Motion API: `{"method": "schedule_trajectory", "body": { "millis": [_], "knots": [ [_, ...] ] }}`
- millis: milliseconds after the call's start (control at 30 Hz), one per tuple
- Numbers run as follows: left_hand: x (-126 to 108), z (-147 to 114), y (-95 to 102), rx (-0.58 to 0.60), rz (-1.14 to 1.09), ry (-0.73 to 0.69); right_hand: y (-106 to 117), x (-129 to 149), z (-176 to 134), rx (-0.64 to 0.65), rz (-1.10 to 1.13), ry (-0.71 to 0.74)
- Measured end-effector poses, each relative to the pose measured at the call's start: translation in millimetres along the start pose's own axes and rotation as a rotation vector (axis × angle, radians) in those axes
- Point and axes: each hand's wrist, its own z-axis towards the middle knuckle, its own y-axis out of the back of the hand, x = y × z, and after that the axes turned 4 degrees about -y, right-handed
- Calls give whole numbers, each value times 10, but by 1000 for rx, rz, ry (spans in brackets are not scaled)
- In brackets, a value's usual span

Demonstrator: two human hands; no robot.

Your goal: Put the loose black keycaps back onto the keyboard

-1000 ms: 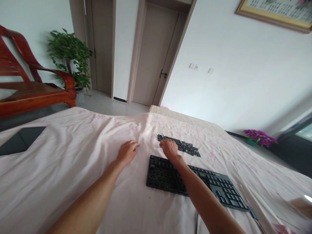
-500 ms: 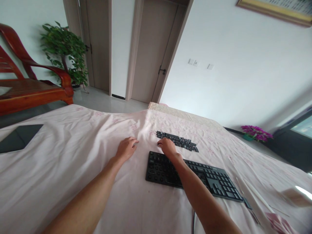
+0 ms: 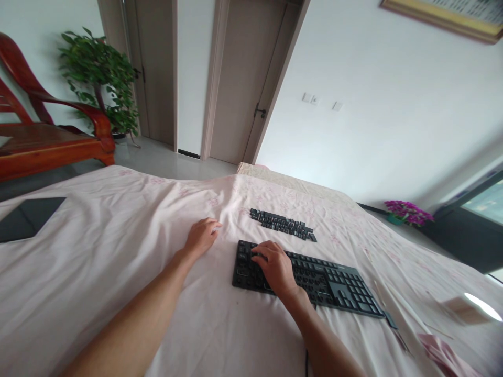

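Observation:
My right hand is over the left part of a black keyboard, thumb and fingers curled together at its upper keys. Whatever they pinch, if anything, is too small and dark to make out. Many positions on the keyboard's left and middle lack keycaps, while keys fill its right end. Behind it, loose black keycaps lie grouped in rows on the pink floral sheet. My left hand rests on the sheet left of the keyboard, fingers loosely bent and apart, with nothing visible in it.
A dark flat tablet-like panel lies on the sheet at far left. Right of the keyboard are a thin tool, a pink cloth and a box-like object with a bright top. A cable runs toward me from the keyboard.
My right hand has moved back toward me from the loose keycaps to the keyboard's upper left area. My left hand has stayed nearly still. The view has shifted slightly.

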Motion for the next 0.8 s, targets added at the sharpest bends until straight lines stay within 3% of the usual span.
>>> {"method": "schedule_trajectory", "body": {
  "millis": [267, 567, 800],
  "knots": [
    [-13, -12, 13, 1, -4, 3, -11, 70, -18, 88, -204, 27],
    [1, -5, 2, -3, 6, -14, -12, 107, -37, 84, -288, 88],
    [-16, -8, 17, 6, 3, 2, -57, 155, -62, 84, -332, 49]
  ]
}}
